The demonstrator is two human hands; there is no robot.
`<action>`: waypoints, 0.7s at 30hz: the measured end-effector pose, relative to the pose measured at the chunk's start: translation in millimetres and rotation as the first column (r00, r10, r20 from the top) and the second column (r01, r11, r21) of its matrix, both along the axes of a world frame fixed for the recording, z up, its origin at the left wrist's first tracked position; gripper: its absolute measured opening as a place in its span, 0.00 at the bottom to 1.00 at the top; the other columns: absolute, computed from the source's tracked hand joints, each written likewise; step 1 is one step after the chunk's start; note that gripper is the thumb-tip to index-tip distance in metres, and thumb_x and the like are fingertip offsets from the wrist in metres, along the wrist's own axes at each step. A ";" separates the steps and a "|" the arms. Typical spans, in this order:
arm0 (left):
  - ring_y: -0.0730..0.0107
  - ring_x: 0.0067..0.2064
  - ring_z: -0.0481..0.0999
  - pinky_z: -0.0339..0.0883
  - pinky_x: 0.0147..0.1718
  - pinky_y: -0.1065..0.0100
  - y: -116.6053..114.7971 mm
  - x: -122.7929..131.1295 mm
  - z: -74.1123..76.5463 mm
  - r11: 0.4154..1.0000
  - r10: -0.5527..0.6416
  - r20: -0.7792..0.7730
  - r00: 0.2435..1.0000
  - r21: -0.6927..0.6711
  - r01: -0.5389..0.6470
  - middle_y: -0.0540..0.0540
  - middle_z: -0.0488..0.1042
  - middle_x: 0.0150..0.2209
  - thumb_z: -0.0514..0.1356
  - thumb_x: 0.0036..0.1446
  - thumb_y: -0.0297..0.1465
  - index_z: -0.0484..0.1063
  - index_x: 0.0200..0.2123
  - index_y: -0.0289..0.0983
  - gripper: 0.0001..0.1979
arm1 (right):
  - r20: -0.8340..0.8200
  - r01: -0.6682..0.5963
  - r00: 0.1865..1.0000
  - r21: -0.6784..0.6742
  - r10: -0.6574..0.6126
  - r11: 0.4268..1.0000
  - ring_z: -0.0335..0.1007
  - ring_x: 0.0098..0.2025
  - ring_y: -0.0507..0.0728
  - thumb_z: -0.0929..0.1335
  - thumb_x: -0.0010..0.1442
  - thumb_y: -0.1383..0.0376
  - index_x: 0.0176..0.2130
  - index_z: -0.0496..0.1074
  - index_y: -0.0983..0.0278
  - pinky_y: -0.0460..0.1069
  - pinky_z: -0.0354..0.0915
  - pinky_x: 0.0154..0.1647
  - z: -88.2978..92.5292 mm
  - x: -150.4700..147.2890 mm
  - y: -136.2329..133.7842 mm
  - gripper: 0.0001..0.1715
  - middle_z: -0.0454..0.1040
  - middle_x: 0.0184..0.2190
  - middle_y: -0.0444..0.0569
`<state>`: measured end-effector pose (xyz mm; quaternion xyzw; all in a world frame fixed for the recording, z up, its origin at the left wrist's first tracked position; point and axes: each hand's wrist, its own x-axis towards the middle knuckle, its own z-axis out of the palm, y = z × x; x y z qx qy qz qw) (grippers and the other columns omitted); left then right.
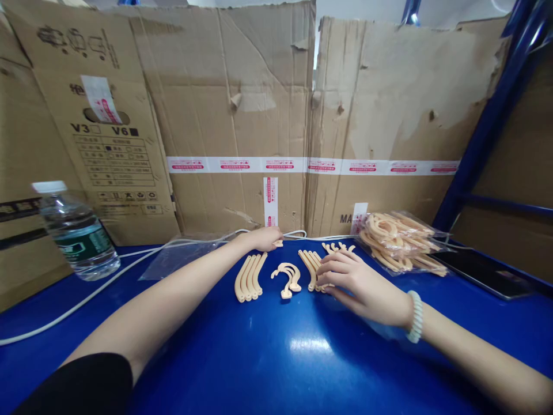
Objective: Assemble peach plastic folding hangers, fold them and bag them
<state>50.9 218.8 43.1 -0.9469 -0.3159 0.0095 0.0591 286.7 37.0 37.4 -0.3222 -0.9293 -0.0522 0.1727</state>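
My left hand (264, 238) reaches to the back of the blue table, its fingers closed on a small beige piece (277, 244) that is mostly hidden. Just in front of it lies a row of several curved beige strips (250, 276), side by side. Over the right-hand row of similar strips (307, 270) is my right hand (356, 279), fingers apart and holding nothing that I can see; its fingertips cover part of the row. Between the two rows sit several hook-shaped beige pieces (290, 275) with flat ends. More small curved pieces (337, 248) lie behind my right hand.
At the right is a clear bag of beige parts (400, 242) beside a black phone-like slab (484, 271). A water bottle (80, 233) stands at left, near a white cable (86, 305) and a flat plastic bag (175, 256). Cardboard (233, 115) walls the back.
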 end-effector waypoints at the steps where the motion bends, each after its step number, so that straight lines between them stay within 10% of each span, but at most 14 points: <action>1: 0.60 0.46 0.76 0.73 0.44 0.54 -3.1 -0.8 2.9 1.000 -0.026 0.037 0.999 0.015 0.025 0.42 0.72 0.49 0.60 0.64 0.34 0.70 0.50 0.34 0.14 | -0.021 -0.002 1.000 0.003 0.002 1.000 0.66 0.50 0.60 0.60 0.67 0.69 0.42 0.74 0.63 0.62 0.57 0.57 -0.7 -0.1 0.1 0.14 0.76 0.43 0.52; 7: 0.60 0.51 0.72 0.66 0.50 0.59 -64.7 -1.6 16.9 0.972 -0.195 0.311 0.930 0.185 0.142 0.38 0.70 0.52 0.60 0.61 0.25 0.66 0.56 0.32 0.19 | -0.496 0.051 0.852 -0.240 -0.167 0.969 0.72 0.42 0.59 0.64 0.65 0.64 0.49 0.71 0.64 0.57 0.67 0.46 -10.4 -12.9 -4.9 0.14 0.77 0.41 0.53; 14: 0.61 0.48 0.73 0.63 0.48 0.59 -184.3 -7.8 -0.5 0.873 -0.475 0.473 0.742 0.357 0.331 0.40 0.75 0.47 0.58 0.63 0.28 0.68 0.54 0.33 0.16 | -0.680 -0.304 0.634 -0.656 -0.367 0.691 0.69 0.26 0.50 0.69 0.60 0.55 0.34 0.72 0.67 0.45 0.67 0.28 -20.3 -53.0 -33.2 0.16 0.73 0.24 0.44; 21: 0.66 0.48 0.75 0.68 0.46 0.69 -212.6 -34.5 -11.6 0.988 -0.130 0.701 0.701 0.037 0.147 0.42 0.75 0.48 0.61 0.61 0.25 0.71 0.51 0.35 0.15 | -0.637 -0.173 0.680 -0.621 -0.364 0.764 0.66 0.23 0.49 0.70 0.59 0.58 0.32 0.75 0.67 0.43 0.63 0.23 -19.0 -61.0 -47.5 0.14 0.71 0.21 0.44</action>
